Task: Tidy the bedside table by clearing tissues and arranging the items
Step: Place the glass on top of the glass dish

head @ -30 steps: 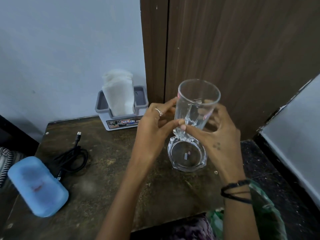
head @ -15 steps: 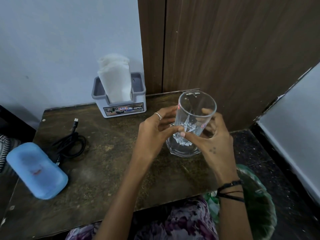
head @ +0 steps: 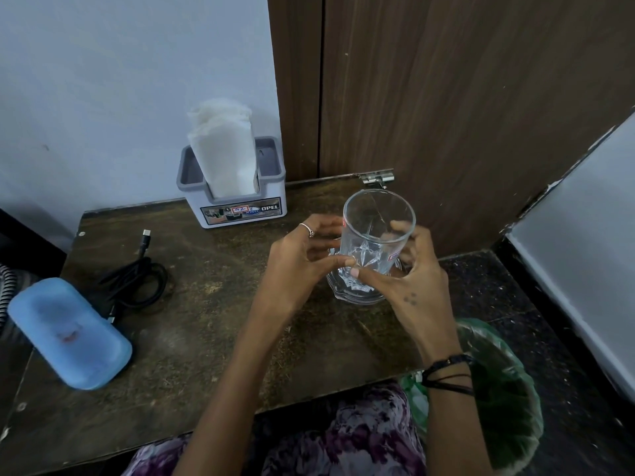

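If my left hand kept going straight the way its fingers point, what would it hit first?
The upper glass, which the left hand already grips; its fingers point right, at the right hand opposite.

Both hands (head: 360, 269) around stacked glass (head: 378, 231)

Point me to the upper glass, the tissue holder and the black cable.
upper glass (head: 378, 231), head view, clear side wall.
tissue holder (head: 206, 204), head view, grey front wall.
black cable (head: 137, 280), head view, coiled loop on the table.

A worn brown table (head: 206, 338) holds a tissue holder (head: 237, 204) at its back edge, a black cable (head: 134, 283) and blue case (head: 68, 333) at its left edge, stacked glasses (head: 371, 262) toward its right edge.
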`<move>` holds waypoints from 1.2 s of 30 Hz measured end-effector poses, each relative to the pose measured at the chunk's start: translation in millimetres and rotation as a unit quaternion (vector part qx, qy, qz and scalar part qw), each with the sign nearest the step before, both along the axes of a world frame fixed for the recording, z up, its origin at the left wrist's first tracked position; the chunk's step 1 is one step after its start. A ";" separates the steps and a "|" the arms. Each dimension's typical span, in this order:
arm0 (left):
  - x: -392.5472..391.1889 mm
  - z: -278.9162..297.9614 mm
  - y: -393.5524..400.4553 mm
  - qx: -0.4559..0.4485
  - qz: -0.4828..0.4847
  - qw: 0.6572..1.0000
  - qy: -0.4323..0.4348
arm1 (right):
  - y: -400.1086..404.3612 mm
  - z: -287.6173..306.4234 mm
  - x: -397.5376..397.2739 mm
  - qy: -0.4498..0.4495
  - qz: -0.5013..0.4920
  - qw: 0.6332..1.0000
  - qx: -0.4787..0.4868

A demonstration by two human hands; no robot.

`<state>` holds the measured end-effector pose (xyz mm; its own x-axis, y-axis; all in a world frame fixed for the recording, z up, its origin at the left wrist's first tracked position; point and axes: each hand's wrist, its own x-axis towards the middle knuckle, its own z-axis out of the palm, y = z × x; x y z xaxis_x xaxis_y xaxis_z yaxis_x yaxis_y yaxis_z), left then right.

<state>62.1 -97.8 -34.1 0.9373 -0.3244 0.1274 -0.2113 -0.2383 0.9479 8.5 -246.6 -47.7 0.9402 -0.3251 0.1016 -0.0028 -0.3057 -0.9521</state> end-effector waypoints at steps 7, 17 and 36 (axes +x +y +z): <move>-0.6 -0.9 1.2 0.011 -0.001 1.000 0.008 | 1.6 1.4 -0.5 0.015 0.014 1.000 0.017; -27.1 -36.7 -3.1 0.091 0.063 0.993 0.048 | -25.1 -2.3 -12.0 0.167 0.068 0.984 -0.005; 3.2 -50.2 -10.6 0.043 0.186 0.981 -0.019 | 8.2 -31.1 45.1 0.051 -0.008 0.998 0.031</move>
<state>65.2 -108.4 -84.3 0.9881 0.0292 0.1511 -0.1285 -0.3840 0.9143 53.5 -238.4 -78.8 0.9395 -0.3422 -0.0161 -0.1057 -0.2449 -0.9638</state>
